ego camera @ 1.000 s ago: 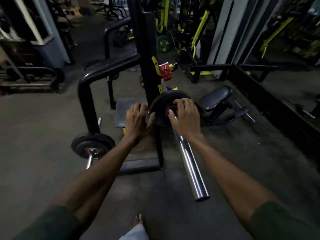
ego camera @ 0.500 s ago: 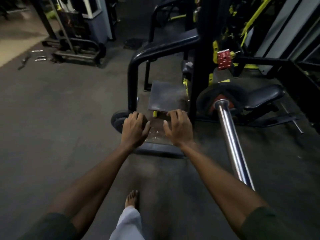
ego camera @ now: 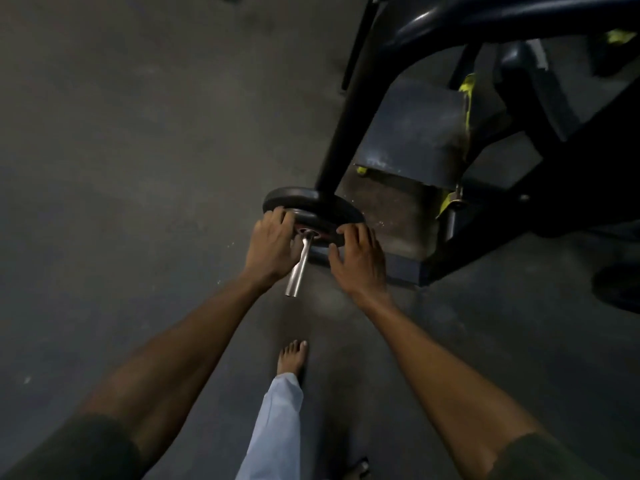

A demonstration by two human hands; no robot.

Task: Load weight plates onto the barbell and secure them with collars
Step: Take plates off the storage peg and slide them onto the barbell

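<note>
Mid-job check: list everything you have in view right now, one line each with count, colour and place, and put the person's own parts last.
weight plate: one, black, low on a short bar beside the machine's post, centre of view
short bar: one, silver, its bare end sticking out of the plate toward the camera
machine frame: one, black tube, curving from the top right down behind the plate
footplate: one, dark grey, right of the post
yellow parts: a few, on the machine at right
floor: dark grey, all around
left hand: on the plate's left edge
right hand: at the plate's right edge
bare foot: one, bottom centre, below a pale trouser leg
</note>
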